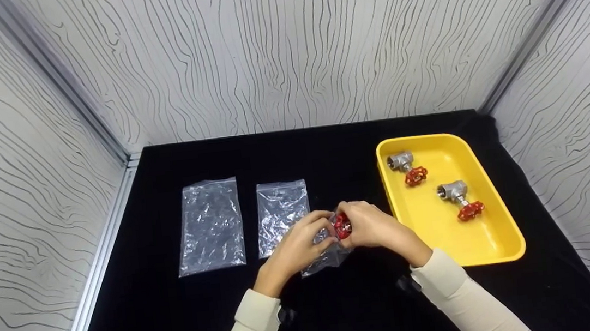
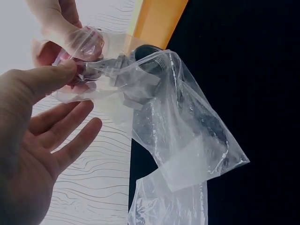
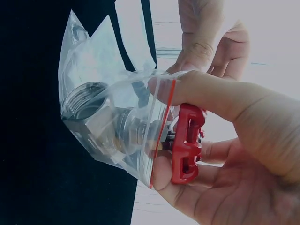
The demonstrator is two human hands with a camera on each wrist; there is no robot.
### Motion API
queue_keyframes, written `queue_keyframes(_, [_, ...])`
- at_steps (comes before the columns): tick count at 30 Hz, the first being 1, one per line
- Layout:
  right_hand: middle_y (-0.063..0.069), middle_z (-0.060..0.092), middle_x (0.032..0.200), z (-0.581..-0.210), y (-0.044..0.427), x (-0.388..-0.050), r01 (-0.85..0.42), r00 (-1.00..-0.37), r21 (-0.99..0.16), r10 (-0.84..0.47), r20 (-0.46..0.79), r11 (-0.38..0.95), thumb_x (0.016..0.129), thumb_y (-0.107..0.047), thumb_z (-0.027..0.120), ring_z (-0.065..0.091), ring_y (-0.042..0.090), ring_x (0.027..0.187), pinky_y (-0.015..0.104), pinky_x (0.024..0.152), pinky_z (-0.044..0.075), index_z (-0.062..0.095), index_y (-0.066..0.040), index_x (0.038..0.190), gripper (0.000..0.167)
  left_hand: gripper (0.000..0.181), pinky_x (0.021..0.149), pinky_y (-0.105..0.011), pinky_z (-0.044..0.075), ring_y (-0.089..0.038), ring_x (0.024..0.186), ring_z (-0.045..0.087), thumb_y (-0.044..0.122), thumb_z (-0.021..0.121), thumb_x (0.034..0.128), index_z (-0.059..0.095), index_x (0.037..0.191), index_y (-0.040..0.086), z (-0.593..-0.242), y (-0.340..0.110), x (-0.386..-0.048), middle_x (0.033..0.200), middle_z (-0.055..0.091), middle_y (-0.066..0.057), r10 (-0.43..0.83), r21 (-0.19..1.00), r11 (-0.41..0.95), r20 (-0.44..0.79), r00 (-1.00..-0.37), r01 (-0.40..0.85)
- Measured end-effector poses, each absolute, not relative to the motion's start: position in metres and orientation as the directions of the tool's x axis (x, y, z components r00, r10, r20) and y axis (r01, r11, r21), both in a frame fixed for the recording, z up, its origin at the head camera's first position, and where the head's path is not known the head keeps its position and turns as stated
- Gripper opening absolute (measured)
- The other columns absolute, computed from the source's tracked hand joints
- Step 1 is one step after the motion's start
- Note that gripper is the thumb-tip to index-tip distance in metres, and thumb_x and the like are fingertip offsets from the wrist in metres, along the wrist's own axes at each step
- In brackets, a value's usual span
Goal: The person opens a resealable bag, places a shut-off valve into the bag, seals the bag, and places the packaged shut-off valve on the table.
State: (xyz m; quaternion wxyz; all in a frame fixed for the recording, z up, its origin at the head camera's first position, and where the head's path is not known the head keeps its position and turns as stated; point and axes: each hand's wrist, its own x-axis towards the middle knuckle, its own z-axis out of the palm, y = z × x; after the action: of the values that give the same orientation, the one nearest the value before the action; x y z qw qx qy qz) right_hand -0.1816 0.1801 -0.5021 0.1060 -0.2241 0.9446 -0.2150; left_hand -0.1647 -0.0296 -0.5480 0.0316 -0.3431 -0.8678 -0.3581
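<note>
Right wrist view: your left hand [image 3: 206, 42] pinches the zip bag [image 3: 79, 61]; your right hand [image 3: 272, 133] grips the valve [image 3: 101, 124], body bagged, red handwheel [image 3: 185, 152] protruding. Two more valves [image 1: 400, 160] [image 1: 452, 190] in the yellow tray [image 1: 463, 249] seemingly remain.

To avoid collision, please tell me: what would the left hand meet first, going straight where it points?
Beyond the bag it touches, the left hand would probably meet the red handwheel; depth is unclear.

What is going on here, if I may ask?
Someone's left hand pinches a clear bag near its mouth while the right hand holds the red handwheel of a metal valve. The valve's body is inside the bag. Two more valves lie in the yellow tray, and two other bags lie flat.
</note>
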Motion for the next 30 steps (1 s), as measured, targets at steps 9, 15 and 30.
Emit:
queue_keyframes(9, [0.011,0.072,0.103,-0.513,0.181,-0.179,-0.406,-0.869,-0.420,-0.485,-0.096,0.811,0.074,-0.020,0.095,0.069,0.029,0.094,0.051,0.084,0.062,0.070,-0.003,0.114,0.050,0.010,0.109,-0.036,0.057,-0.025,0.127,0.068,0.020,0.078,0.0975,0.074,0.102,0.012,-0.557,-0.030,-0.164,0.140,0.068,-0.008,0.586,0.592,0.527,0.267,-0.765,0.610])
queue_keyframes(15, [0.012,0.071,0.106,-0.518,0.182,-0.178,-0.381,-0.871,-0.449,-0.477,-0.120,0.808,0.072,-0.014,0.095,0.068,0.032,0.099,0.054,0.089,0.060,0.069,-0.001,0.117,0.053,0.009,0.110,-0.036,0.056,-0.024,0.127,0.068,0.021,0.078,0.0980,0.075,0.102,0.013,-0.562,-0.028,-0.163,0.141,0.067,-0.007,0.595,0.565,0.551,0.250,-0.764,0.614])
queue_keyframes(30, [0.011,0.071,0.110,-0.526,0.188,-0.176,-0.391,-0.867,-0.460,-0.487,-0.106,0.797,0.076,-0.014,0.093,0.068,0.030,0.101,0.051,0.092,0.060,0.068,-0.001,0.123,0.055,0.007,0.112,-0.037,0.055,-0.027,0.130,0.067,0.017,0.076,0.0995,0.074,0.102,0.011,-0.565,-0.026,-0.163,0.143,0.065,-0.009,0.599,0.591,0.534,0.239,-0.764,0.604])
